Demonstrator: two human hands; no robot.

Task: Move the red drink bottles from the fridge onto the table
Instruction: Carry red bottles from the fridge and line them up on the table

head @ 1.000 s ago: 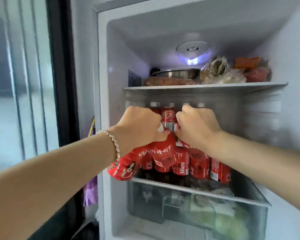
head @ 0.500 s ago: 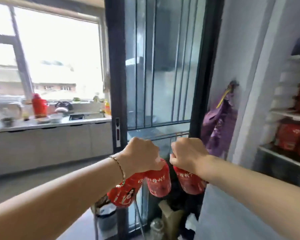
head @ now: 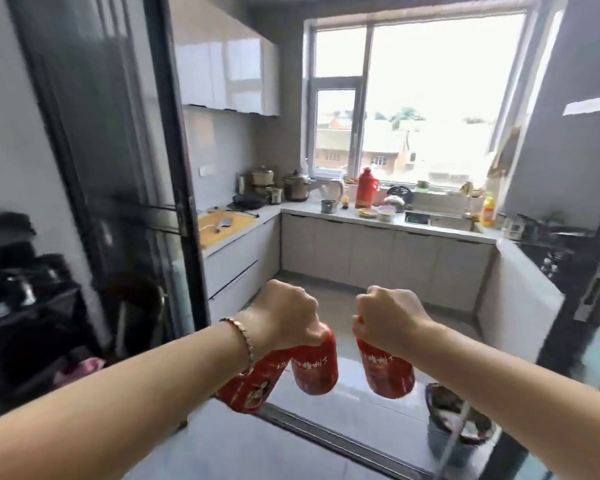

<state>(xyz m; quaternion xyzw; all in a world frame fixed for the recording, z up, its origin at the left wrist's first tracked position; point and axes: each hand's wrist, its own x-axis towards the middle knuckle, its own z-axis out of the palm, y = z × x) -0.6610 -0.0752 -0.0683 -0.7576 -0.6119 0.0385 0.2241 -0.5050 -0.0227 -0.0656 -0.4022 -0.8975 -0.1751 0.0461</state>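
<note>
Here, the left hand (head: 284, 317) is curled tight into a fist. It grips two red plastic drink bottles by their necks. One is the tilted red bottle (head: 253, 386), which leans out to the left and has a small picture of a face on its label. The other is the middle red bottle (head: 314, 368), which hangs almost straight down. The two touch each other. A thin beaded bracelet (head: 243, 344) sits on the left wrist.

The right hand (head: 388, 320) is also curled into a fist. It grips the right red bottle (head: 388, 372) by its neck, and that bottle hangs down too. It is just beside the middle one but apart from it.

Only the backs of the hands show, so the fingers are mostly hidden. The caps and tops of all three bottles are hidden inside the fists. The white writing on the labels is too blurry to read.

All three bottles are up in the air above the pale tiled floor (head: 361, 420), at a doorway with a dark-framed glass door (head: 118, 168).

Far ahead, a grey kitchen worktop (head: 302, 207) runs under the window. A tall red flask (head: 366, 188) stands near its back edge. A wooden cutting board (head: 222, 226) lies on the left part, at the front edge.
</note>
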